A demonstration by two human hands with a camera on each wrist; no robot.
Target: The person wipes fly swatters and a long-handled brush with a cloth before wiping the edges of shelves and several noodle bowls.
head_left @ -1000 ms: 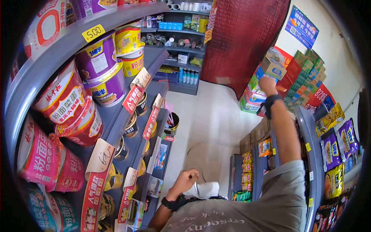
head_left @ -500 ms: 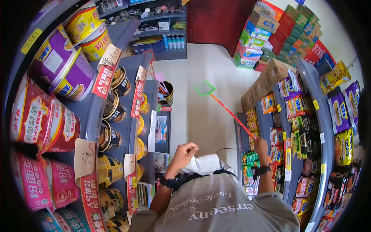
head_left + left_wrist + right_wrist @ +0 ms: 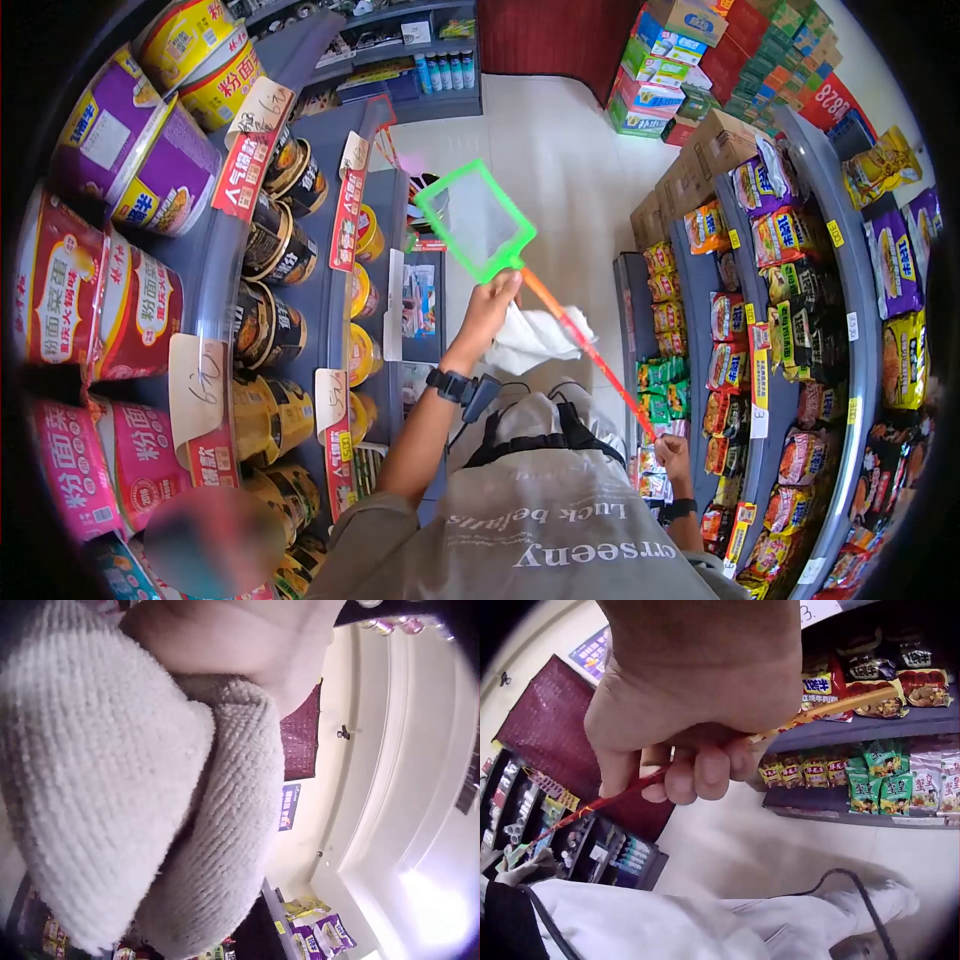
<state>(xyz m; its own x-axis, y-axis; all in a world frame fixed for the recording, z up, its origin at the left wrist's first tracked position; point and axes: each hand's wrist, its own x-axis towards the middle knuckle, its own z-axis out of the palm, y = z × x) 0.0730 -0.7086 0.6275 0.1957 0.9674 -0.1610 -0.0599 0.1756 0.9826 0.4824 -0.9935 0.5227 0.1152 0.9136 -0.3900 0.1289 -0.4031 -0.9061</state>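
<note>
A fly swatter (image 3: 565,320) with a green mesh head and an orange-red handle slants across the front of the body in the head view. My right hand (image 3: 672,455) grips its handle near the lower end, and in the right wrist view the curled fingers (image 3: 709,769) wrap around the thin stick. My left hand (image 3: 490,308) is right at the swatter's neck, just below the green frame. That hand also holds a white ribbed cloth (image 3: 535,335), which hangs from the fingers. Folds of the cloth (image 3: 97,757) fill much of the left wrist view.
Shelves of instant noodle tubs (image 3: 130,150) line the left side. On the right, a shelf carries noodle packets (image 3: 790,235), with brown cartons (image 3: 700,160) beyond it. Stacked boxes (image 3: 650,90) stand farther back. A pale floor (image 3: 560,140) runs between the shelves.
The right hand has come from the stacked boxes at the far right down to the body's right side with the swatter. The green head has swung over to the left hand.
</note>
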